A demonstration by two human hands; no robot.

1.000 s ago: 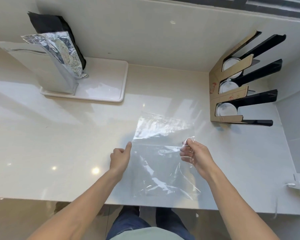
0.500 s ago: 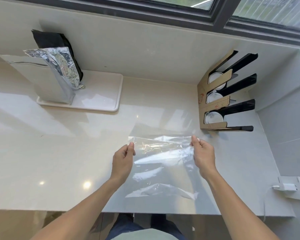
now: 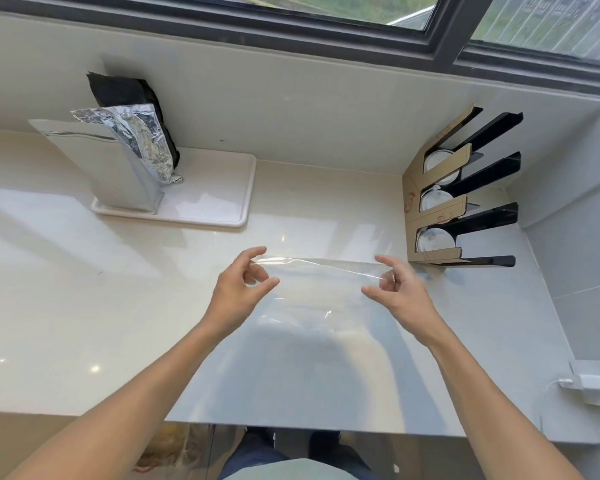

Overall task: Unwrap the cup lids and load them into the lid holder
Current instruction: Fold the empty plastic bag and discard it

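An empty clear plastic wrap (image 3: 317, 271) is stretched between my two hands above the pale counter, and its lower part lies on the surface toward me. My left hand (image 3: 238, 292) holds the wrap's left top corner with curled fingers, index finger and thumb spread apart. At the right top corner my right hand (image 3: 400, 294) holds it the same way. The cardboard-and-black lid holder (image 3: 437, 211) stands just beyond my right hand against the right wall. A white lid shows in each of its three slots: top (image 3: 440, 164), middle (image 3: 433, 199), bottom (image 3: 434, 240).
A white tray (image 3: 219, 202) at the back left carries silver foil bags (image 3: 125, 168) and a black bag (image 3: 125, 95). A white charger (image 3: 589, 382) with its cable sits at the right. The counter's front edge (image 3: 291, 426) runs close to my body, under a window behind.
Both hands moved away from me and farther apart, pulling the wrap's top edge taut. Index fingers and thumbs have spread. The view tilted up to show the window.
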